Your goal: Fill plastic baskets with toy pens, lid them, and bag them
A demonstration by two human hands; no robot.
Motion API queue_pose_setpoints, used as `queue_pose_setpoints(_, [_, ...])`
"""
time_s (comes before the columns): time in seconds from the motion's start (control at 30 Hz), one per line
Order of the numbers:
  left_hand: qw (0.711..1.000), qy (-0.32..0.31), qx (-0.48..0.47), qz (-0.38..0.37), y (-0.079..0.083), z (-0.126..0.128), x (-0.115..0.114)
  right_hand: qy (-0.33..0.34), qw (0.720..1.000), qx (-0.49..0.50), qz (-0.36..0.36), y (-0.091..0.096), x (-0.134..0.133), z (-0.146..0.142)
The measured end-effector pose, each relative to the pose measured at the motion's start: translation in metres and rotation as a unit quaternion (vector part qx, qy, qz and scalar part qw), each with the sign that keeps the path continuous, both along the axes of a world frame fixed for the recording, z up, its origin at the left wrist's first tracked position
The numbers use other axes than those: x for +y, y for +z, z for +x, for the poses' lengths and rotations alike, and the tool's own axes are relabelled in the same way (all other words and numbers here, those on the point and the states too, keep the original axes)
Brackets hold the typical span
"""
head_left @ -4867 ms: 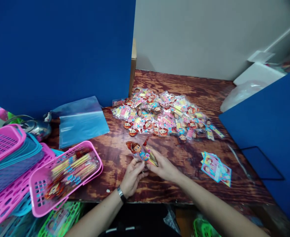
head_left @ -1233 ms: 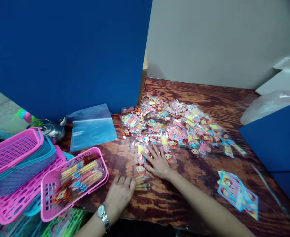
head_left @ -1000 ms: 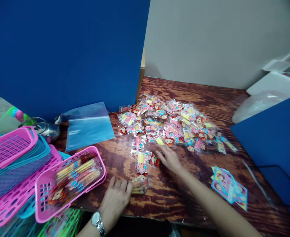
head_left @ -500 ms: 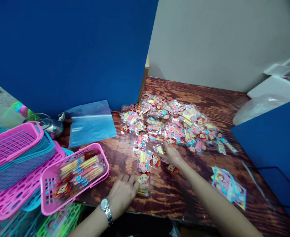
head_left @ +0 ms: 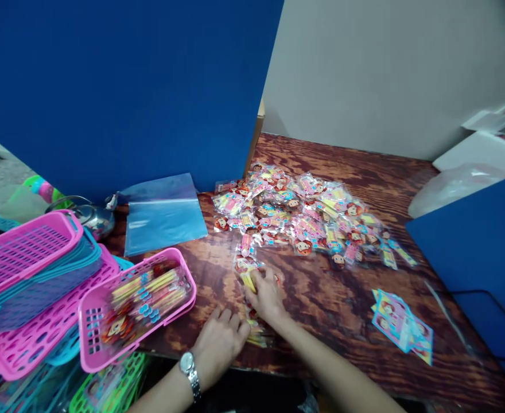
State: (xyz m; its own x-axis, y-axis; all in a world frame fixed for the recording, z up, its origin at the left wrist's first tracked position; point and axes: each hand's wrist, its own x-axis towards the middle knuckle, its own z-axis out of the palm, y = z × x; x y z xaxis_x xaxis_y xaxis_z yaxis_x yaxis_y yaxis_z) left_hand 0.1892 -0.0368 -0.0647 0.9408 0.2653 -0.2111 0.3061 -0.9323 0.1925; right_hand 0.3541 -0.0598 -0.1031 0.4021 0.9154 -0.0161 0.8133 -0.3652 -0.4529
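Observation:
A heap of small clear packets [head_left: 304, 215] with cartoon heads and coloured sticks lies mid-table. My right hand [head_left: 266, 293] rests palm down, fingers spread, over a few packets [head_left: 246, 265] pulled near the front edge. My left hand [head_left: 220, 343], wearing a wristwatch, lies flat on the table with fingertips touching the lowest packet [head_left: 257, 338]. A pink basket [head_left: 89, 321] at the left holds several packets.
Stacked pink and blue baskets [head_left: 28, 269] sit at the far left, green ones [head_left: 106, 384] below. A blue plastic sleeve [head_left: 162, 212] lies by the blue partition [head_left: 123, 92]. Printed cards [head_left: 401, 327] lie at right. Another blue board [head_left: 480, 258] stands at right.
My right hand drew back from the heap toward me, sliding packets along to the small row near the front edge. My left hand stayed flat beside them.

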Motion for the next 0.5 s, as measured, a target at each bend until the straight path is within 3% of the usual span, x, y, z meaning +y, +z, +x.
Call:
queue_pose_setpoints(0.17, [1.000, 0.003, 0.002, 0.001, -0.003, 0.000, -0.001, 0.137, 0.987, -0.073, -0.035, 0.008, 0.007, 0.000])
queue_pose_setpoints(0.27, [1.000, 0.002, 0.005, 0.006, -0.005, 0.000, -0.002, 0.208, 0.976, -0.066, -0.026, 0.009, 0.014, 0.003])
queue_pose_setpoints(0.4, [1.000, -0.001, -0.014, 0.019, -0.010, -0.002, -0.004, 0.167, 0.984, -0.062, 0.024, 0.001, 0.012, -0.002])
queue_pose_setpoints(0.5, [0.999, 0.002, -0.026, 0.028, -0.014, -0.004, -0.006, 0.178, 0.982, -0.063, 0.006, 0.000, 0.005, -0.011])
